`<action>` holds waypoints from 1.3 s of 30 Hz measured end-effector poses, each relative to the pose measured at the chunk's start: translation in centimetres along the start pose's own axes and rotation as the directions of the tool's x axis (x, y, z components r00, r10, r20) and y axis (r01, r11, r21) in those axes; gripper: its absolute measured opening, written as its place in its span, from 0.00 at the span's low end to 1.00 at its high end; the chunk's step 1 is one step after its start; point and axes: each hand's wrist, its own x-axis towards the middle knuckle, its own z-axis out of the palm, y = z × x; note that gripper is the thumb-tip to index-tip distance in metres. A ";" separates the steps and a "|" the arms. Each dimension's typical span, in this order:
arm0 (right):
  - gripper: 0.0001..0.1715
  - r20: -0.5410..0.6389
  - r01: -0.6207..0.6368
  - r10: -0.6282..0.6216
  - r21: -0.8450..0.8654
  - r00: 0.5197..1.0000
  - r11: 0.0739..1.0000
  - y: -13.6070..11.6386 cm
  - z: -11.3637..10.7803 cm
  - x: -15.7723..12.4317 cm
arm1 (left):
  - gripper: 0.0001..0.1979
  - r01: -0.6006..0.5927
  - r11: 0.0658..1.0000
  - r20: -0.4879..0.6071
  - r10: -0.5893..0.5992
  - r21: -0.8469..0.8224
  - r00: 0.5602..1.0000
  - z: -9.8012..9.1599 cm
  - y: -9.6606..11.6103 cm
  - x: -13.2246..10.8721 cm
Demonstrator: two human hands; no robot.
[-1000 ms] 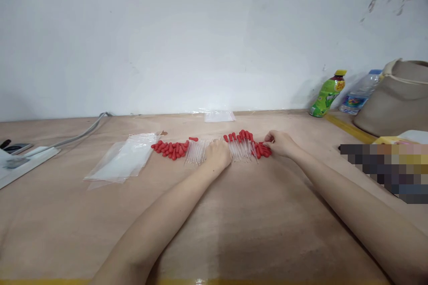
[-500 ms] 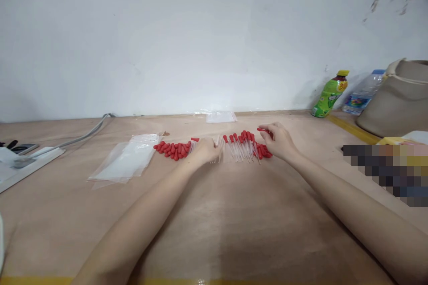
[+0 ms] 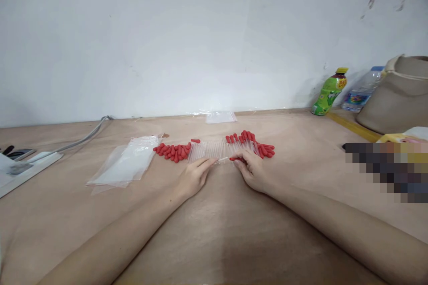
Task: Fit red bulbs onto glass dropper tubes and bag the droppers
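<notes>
A row of clear glass pipette tubes [image 3: 207, 149] lies across the middle of the tan table [image 3: 214, 222]. Loose red rubber bulbs [image 3: 173, 150] are heaped at its left end. Droppers with red bulbs fitted [image 3: 244, 140] lie at the right, with more red bulbs [image 3: 268, 149] beyond them. My left hand [image 3: 194, 176] pinches the clear end of one tube. My right hand [image 3: 256, 170] pinches a red bulb at the tube's other end, so both hands hold one dropper [image 3: 229, 159] just in front of the row.
A stack of clear plastic bags [image 3: 125, 162] lies left of the bulbs, another bag [image 3: 220, 116] by the wall. A grey cable [image 3: 78, 140] and a white strip are at far left. A green bottle [image 3: 329, 91], a water bottle [image 3: 361, 89] and a beige bag [image 3: 397, 95] stand at right.
Both hands drew back from the row toward me and came together. The right hand left the red bulbs at the right end, and the two hands now hold one dropper between them.
</notes>
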 end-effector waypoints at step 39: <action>0.09 0.122 0.342 -0.320 -0.285 0.940 0.896 1.8 0.6 -1.3 | 0.18 -0.348 0.882 0.160 0.312 0.319 0.937 -0.8 1.2 0.3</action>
